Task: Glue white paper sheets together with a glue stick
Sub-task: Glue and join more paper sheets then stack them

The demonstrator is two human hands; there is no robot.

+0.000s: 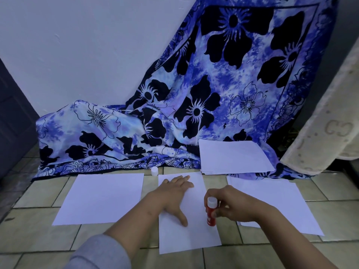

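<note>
Nearest the person, the middle sheet (186, 237) lies on the tiled floor (38, 230), its near edge unheld. The left hand (174, 193) rests flat on the sheet's upper half, fingers straight and spread, gripping nothing. The right hand (233, 204) pinches the glue stick (210, 214) near its white upper end. The red barrel stands roughly upright, lower end at or just above the sheet's right margin; contact cannot be confirmed, nor which end bears the glue.

- **Risk one:** a stroke toward the unheld near portion may drag or buckle the paper, since only the far half is pinned.
- **Risk two:** working this close to the right edge, the stick may run off onto the floor and leave glue that bonds the sheet to the tile.
- **Risk three:** the high, fingertip grip gives little control, so the barrel may tip under pressure.

Beyond, the left sheet (101, 199) lies apart. The right sheets (275, 200), apparently layered and offset, lie near the working hand, and a careless forearm may shift them. The white cap (154, 170) stands loose at the cloth's hem and could roll away. Farthest, the paper stack (233, 156) sits on the patterned cloth (194, 94); an uneven base, so it may slide.
</note>
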